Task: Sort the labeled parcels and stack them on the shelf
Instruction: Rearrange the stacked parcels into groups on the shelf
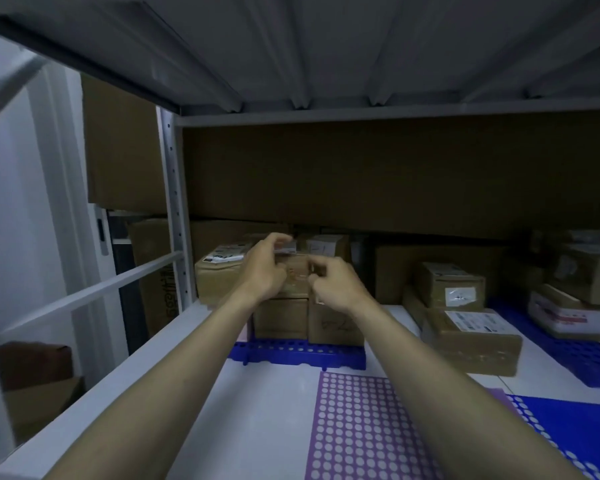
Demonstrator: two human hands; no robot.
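Observation:
Both my arms reach deep into the white shelf point(278, 403). A small brown parcel point(296, 275) sits on top of two stacked brown parcels point(281, 318) that stand on a blue perforated mat point(302, 353). My left hand point(265, 268) grips the small parcel's left side, its fingers curled over the top edge by a white label. My right hand point(336, 282) holds its right side with curled fingers. A larger labeled parcel point(219, 271) stands just left of the stack.
Brown labeled parcels point(470, 336) lie right of the stack, more point(449, 284) behind them, and a white-and-red parcel point(572, 315) at far right. A purple dotted mat point(364, 427) and a blue mat point(565, 431) cover the near shelf. The upper shelf point(361, 46) hangs low overhead. A shelf post point(174, 202) stands left.

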